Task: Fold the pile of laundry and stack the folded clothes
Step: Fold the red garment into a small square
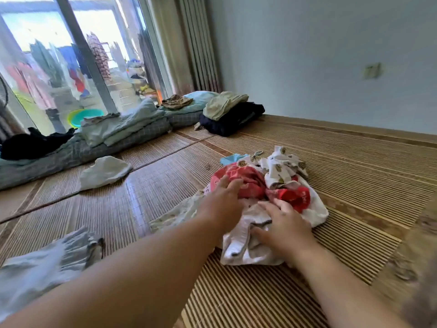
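Note:
A crumpled pile of laundry (279, 183) lies on the bamboo mat (354, 185). It holds a red patterned garment (248, 178), a white bear-print piece (281, 169) and a white garment with grey trim (238, 242) at the near side. My left hand (224, 197) rests flat on the red garment with straight fingers. My right hand (281, 223) lies on the white garment, fingers spread and slightly bent. A pale floral cloth (175, 214) spreads out under my left wrist.
A light blue gathered garment (42, 261) lies at the near left. A white cloth (104, 171) sits alone on the mat. Folded bedding (123, 131) and a dark stack of clothes (231, 117) line the far edge by the glass door (71, 55).

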`<state>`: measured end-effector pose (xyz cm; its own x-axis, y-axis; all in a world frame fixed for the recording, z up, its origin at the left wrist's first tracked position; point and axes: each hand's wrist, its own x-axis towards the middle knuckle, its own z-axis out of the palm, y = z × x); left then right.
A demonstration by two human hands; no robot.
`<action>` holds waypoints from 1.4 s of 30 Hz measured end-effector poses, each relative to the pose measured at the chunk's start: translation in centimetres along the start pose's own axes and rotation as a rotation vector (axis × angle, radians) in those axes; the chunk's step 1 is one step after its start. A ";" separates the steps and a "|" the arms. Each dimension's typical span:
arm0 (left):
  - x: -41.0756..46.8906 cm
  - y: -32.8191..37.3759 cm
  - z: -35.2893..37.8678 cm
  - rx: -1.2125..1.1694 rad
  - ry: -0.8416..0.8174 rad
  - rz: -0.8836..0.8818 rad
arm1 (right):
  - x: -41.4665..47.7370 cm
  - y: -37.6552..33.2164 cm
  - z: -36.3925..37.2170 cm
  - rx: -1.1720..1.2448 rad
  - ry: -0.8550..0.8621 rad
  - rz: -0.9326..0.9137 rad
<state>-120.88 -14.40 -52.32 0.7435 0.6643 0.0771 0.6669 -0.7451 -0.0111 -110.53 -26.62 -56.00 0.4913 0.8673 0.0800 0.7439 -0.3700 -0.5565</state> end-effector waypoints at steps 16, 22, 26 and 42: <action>-5.0 0.4 -11.9 -0.342 0.219 0.079 | -0.6 -4.8 -3.0 0.051 0.253 -0.033; -13.1 -3.0 -20.3 -0.374 0.320 -0.012 | -4.5 -7.7 -9.3 0.355 0.317 -0.123; -20.0 -5.8 -24.8 -0.451 0.380 -0.170 | -7.3 -12.8 -12.9 0.467 0.239 -0.181; -39.5 -9.4 -30.2 -0.563 0.245 -0.528 | -21.6 -30.2 -11.6 0.272 -0.102 -0.457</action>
<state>-158.00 -35.44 -25.14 0.2618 0.9536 0.1488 0.7533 -0.2983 0.5862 -138.38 -38.06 -31.31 0.0882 0.9528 0.2907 0.7205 0.1405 -0.6790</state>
